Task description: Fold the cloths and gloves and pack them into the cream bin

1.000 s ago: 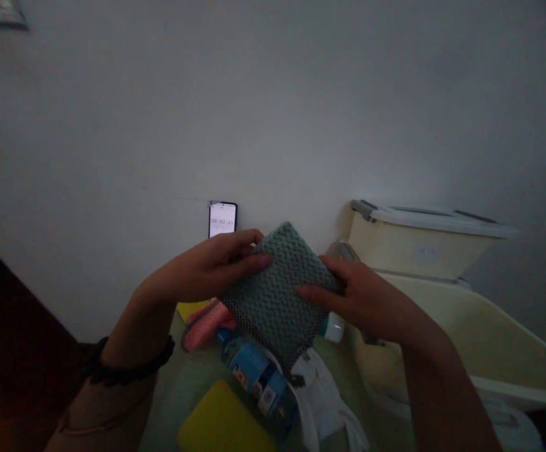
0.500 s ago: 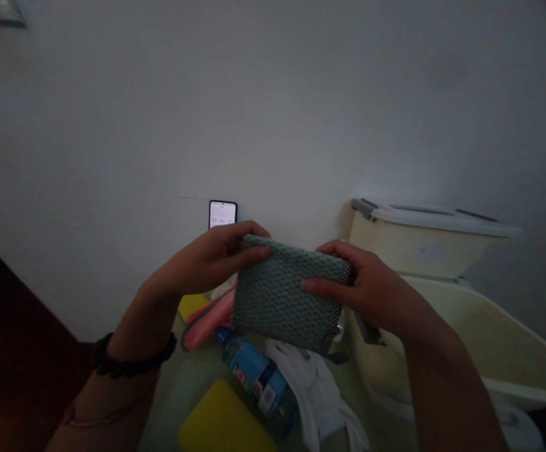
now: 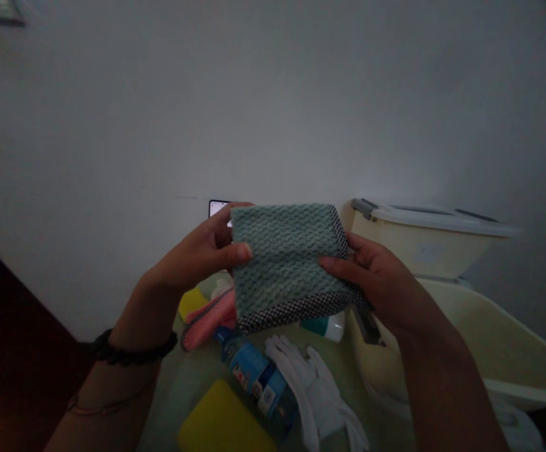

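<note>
Between my two hands is a folded green cleaning cloth (image 3: 285, 245) with a black-and-white checked edge, held up above the table. My left hand (image 3: 214, 245) pinches its left side, thumb in front and fingers behind. On the right side, my right hand (image 3: 369, 267) grips it the same way, near the checked border. Below the cloth lie a pink cloth (image 3: 209, 320), a bottle with a blue label (image 3: 258, 376), white gloves (image 3: 317, 389) and a yellow sponge (image 3: 223, 420). A white and green container (image 3: 327, 326) is partly hidden behind the cloth.
An open cream bin (image 3: 494, 339) stands at the right, with a lidded cream box (image 3: 414, 242) behind it. A phone (image 3: 217, 207) leans on the wall, mostly covered by my left hand and the cloth. Another yellow item (image 3: 192, 304) lies at the back left.
The cloth has been raised and turned so its face and lower checked edge show more fully. Both hands have shifted their grip down along its sides.
</note>
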Action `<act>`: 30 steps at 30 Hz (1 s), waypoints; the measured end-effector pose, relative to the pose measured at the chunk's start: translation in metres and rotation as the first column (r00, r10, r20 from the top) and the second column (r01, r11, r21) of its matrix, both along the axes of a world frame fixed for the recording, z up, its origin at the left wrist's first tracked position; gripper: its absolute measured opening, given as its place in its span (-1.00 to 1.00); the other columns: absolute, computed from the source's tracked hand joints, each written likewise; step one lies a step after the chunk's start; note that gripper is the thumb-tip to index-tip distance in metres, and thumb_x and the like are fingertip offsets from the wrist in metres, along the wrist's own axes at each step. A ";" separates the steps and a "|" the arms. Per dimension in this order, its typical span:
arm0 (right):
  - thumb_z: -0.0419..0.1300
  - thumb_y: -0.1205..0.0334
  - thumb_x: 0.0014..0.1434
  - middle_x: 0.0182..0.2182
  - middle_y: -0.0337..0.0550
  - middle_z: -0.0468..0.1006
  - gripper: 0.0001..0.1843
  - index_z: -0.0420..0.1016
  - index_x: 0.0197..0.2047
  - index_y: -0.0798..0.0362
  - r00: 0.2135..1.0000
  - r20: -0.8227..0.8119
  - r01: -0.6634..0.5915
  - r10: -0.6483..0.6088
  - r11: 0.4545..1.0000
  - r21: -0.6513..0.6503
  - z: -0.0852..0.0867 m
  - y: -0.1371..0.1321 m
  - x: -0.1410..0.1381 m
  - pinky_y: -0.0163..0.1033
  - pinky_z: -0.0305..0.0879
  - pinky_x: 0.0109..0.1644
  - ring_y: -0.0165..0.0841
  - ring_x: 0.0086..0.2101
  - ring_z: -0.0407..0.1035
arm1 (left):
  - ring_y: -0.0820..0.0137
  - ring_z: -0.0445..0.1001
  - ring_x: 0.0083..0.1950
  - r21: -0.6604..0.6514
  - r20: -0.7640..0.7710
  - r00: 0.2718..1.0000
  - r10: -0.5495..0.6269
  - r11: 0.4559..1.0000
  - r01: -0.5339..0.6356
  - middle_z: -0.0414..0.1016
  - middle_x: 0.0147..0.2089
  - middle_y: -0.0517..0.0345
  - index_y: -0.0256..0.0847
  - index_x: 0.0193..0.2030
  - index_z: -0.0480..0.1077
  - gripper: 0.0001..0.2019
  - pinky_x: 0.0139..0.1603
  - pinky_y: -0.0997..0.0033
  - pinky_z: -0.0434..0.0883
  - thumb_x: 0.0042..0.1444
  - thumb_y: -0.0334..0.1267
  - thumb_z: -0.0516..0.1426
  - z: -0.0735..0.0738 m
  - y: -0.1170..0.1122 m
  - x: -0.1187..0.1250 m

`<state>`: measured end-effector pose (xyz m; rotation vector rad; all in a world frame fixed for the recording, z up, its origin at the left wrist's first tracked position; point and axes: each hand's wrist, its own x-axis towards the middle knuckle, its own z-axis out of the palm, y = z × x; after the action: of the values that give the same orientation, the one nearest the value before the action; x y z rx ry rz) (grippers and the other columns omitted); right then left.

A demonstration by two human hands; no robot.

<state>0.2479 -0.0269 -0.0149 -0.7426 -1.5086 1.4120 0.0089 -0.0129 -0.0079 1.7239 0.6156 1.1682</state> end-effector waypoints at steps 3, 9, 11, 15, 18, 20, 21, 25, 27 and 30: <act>0.27 0.28 0.08 -0.31 -0.19 0.64 -0.74 0.41 -0.13 0.03 0.999 -0.047 0.010 -0.009 1.000 0.019 0.000 0.000 0.000 -0.25 0.51 -0.28 -0.32 -0.34 0.55 | 0.42 0.50 -0.43 -0.023 0.023 0.998 -0.061 0.998 0.061 0.54 -0.30 0.14 -0.20 0.04 0.27 -0.45 -0.42 0.46 0.48 -0.09 -0.19 0.32 -0.003 0.003 0.001; 0.24 0.36 0.11 -0.16 -0.32 0.60 -0.65 0.41 -0.04 -0.14 0.995 -0.072 -0.057 0.064 0.994 0.098 -0.004 0.000 -0.003 -0.30 0.47 -0.15 -0.40 -0.23 0.52 | 0.37 0.55 -0.22 0.061 0.078 0.996 0.033 0.997 -0.038 0.59 -0.27 0.13 -0.27 -0.25 0.49 -0.84 -0.18 0.43 0.50 -0.03 -0.39 0.28 -0.004 0.007 0.006; 0.24 0.37 0.11 -0.16 -0.36 0.59 -0.65 0.45 -0.06 -0.18 0.994 -0.094 -0.041 0.054 0.990 0.135 -0.005 0.000 -0.003 -0.33 0.45 -0.12 -0.43 -0.20 0.50 | 0.35 0.55 -0.20 0.105 0.116 0.993 -0.003 0.994 -0.010 0.60 -0.27 0.15 -0.24 -0.27 0.52 -0.86 -0.14 0.41 0.50 -0.03 -0.37 0.28 -0.004 0.006 0.005; 0.25 0.37 0.09 -0.24 -0.38 0.60 -0.71 0.51 -0.14 -0.18 0.993 -0.114 0.003 0.015 0.988 0.153 -0.005 -0.001 -0.002 -0.37 0.44 -0.13 -0.47 -0.26 0.50 | 0.35 0.56 -0.25 0.097 0.022 0.983 -0.185 0.979 0.182 0.60 -0.28 0.17 -0.17 -0.22 0.53 -0.79 -0.20 0.42 0.52 -0.06 -0.31 0.31 -0.003 0.003 0.003; 0.27 0.36 0.05 -0.32 -0.36 0.60 -0.75 0.55 -0.20 -0.16 0.992 -0.126 0.015 0.003 0.989 0.146 -0.004 -0.001 0.001 -0.36 0.46 -0.25 -0.46 -0.36 0.49 | 0.42 0.55 -0.24 0.146 -0.031 0.983 -0.182 0.972 0.184 0.60 -0.26 0.21 -0.10 -0.16 0.53 -0.78 -0.23 0.54 0.49 0.00 -0.35 0.27 -0.001 -0.001 0.002; 0.28 0.32 0.02 -0.39 -0.33 0.59 -0.80 0.57 -0.25 -0.13 0.993 -0.106 -0.032 0.049 0.987 0.156 -0.002 -0.002 0.003 -0.36 0.45 -0.39 -0.45 -0.46 0.46 | 0.41 0.53 -0.18 0.234 -0.032 0.986 -0.162 0.958 0.165 0.59 -0.21 0.18 -0.10 -0.15 0.54 -0.80 -0.18 0.56 0.47 0.03 -0.28 0.26 0.001 -0.002 0.002; 0.28 0.29 0.02 -0.41 -0.32 0.58 -0.83 0.58 -0.27 -0.12 0.993 -0.094 -0.061 0.077 0.985 0.160 -0.002 -0.003 0.003 -0.36 0.43 -0.46 -0.45 -0.50 0.43 | 0.38 0.52 -0.15 0.267 -0.035 0.985 -0.171 0.948 0.174 0.58 -0.19 0.15 -0.11 -0.15 0.55 -0.78 -0.16 0.56 0.47 0.03 -0.20 0.25 0.002 -0.002 0.001; 0.26 0.20 0.03 -0.42 -0.29 0.54 -0.89 0.58 -0.32 -0.12 0.988 -0.094 -0.109 0.121 0.987 0.120 0.001 -0.006 0.004 -0.34 0.41 -0.59 -0.43 -0.57 0.42 | 0.31 0.50 -0.07 0.262 -0.050 0.977 -0.207 0.942 0.212 0.56 -0.16 0.12 -0.12 -0.11 0.54 -0.66 -0.09 0.51 0.45 0.02 -0.01 0.22 0.003 -0.001 -0.001; 0.24 0.18 0.06 -0.44 -0.28 0.52 -0.89 0.57 -0.30 -0.12 0.986 -0.105 -0.127 0.133 0.990 0.059 0.001 -0.007 0.004 -0.34 0.41 -0.62 -0.42 -0.57 0.42 | 0.31 0.50 -0.08 0.257 -0.037 0.981 -0.190 0.947 0.193 0.56 -0.18 0.12 -0.13 -0.14 0.55 -0.72 -0.10 0.50 0.44 0.03 -0.07 0.23 0.001 0.000 -0.002; 0.19 0.23 0.10 -0.41 -0.30 0.53 -0.83 0.53 -0.21 -0.12 0.982 -0.129 -0.145 0.141 0.989 -0.023 0.000 -0.006 0.003 -0.38 0.39 -0.63 -0.46 -0.60 0.41 | 0.32 0.51 -0.20 0.182 0.007 0.997 -0.071 0.981 0.068 0.55 -0.31 0.15 -0.18 -0.27 0.55 -0.84 -0.19 0.45 0.46 -0.01 -0.21 0.25 -0.001 -0.001 0.001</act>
<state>0.2512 -0.0326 -0.0150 -0.5613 -1.4665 1.5645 0.0095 -0.0136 -0.0085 1.8735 0.4481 1.2164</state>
